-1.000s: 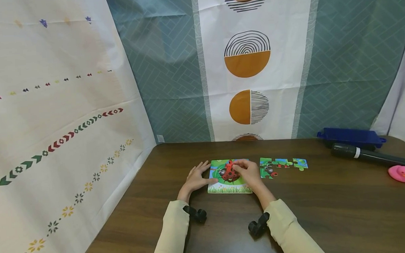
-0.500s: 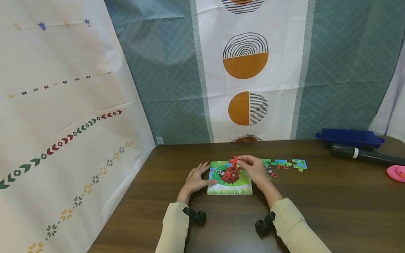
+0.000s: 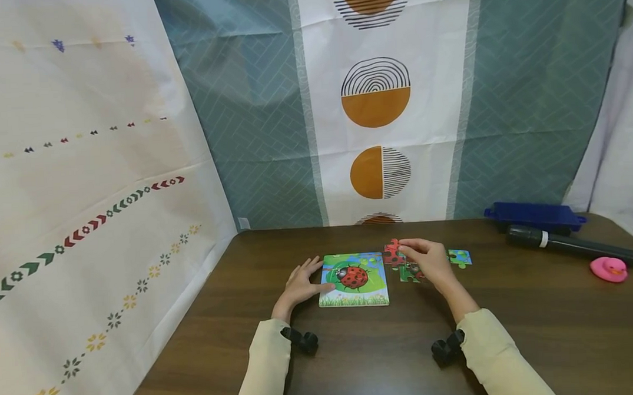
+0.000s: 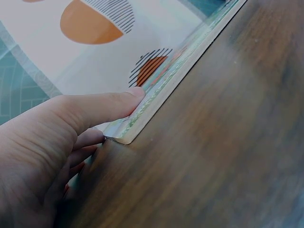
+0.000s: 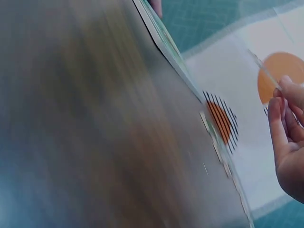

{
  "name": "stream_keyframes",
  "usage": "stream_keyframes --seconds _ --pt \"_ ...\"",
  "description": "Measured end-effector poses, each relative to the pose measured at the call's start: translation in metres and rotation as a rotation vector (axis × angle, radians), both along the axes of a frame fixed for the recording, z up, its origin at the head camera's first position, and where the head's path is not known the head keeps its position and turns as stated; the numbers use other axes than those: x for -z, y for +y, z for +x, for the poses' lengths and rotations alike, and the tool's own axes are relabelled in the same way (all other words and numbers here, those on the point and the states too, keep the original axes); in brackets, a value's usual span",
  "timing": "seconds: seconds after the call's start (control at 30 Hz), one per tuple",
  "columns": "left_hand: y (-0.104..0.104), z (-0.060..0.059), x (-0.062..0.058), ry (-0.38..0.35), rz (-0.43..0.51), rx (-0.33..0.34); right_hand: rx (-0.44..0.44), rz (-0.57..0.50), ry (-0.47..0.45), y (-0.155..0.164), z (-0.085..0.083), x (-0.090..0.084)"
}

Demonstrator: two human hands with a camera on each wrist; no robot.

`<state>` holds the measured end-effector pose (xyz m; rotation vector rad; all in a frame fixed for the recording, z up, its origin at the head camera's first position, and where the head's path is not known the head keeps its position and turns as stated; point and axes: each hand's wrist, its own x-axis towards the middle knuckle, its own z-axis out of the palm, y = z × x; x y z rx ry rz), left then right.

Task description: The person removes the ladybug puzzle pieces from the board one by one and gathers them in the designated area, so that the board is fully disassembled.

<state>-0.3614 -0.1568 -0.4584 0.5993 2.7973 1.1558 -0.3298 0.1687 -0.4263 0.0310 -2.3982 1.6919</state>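
Left hand (image 3: 299, 286) lies flat on the bench (image 3: 355, 349), fingers straight and spread, thumb pressed on the near left corner of the ladybird puzzle board (image 3: 353, 279); the left wrist view shows the thumb on the board's edge, which would pin the board so it cannot slide; right hand (image 3: 430, 260) is out to the right of the board, fingers curled, pinching a red puzzle piece (image 3: 392, 254) lifted just above the wood, gripped by its edge so the printed face stays in sight; the piece hangs between the board's top right corner and the loose pieces (image 3: 459, 257) lying flat just beside the hand; further right, well apart, sit a dark blue case (image 3: 535, 216), a black cylinder (image 3: 573, 244) and a pink rubber duck (image 3: 608, 269); patterned curtains (image 3: 376, 100) hang behind; the right wrist view is blurred, only fingertips show.
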Motion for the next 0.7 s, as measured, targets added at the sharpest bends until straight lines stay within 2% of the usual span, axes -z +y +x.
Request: stream_keyframes --seconds 0.17,0.4,0.7 --pt "-0.002 0.001 0.001 0.003 -0.007 -0.004 -0.016 0.024 0.015 0.022 0.003 0.002" --pt "-0.002 0.0 0.0 0.004 -0.002 -0.012 0.027 0.035 0.025 0.05 0.007 0.005" --pt "0.0 -0.001 -0.001 0.006 -0.004 -0.009 0.008 0.027 -0.015 0.083 0.015 0.016"
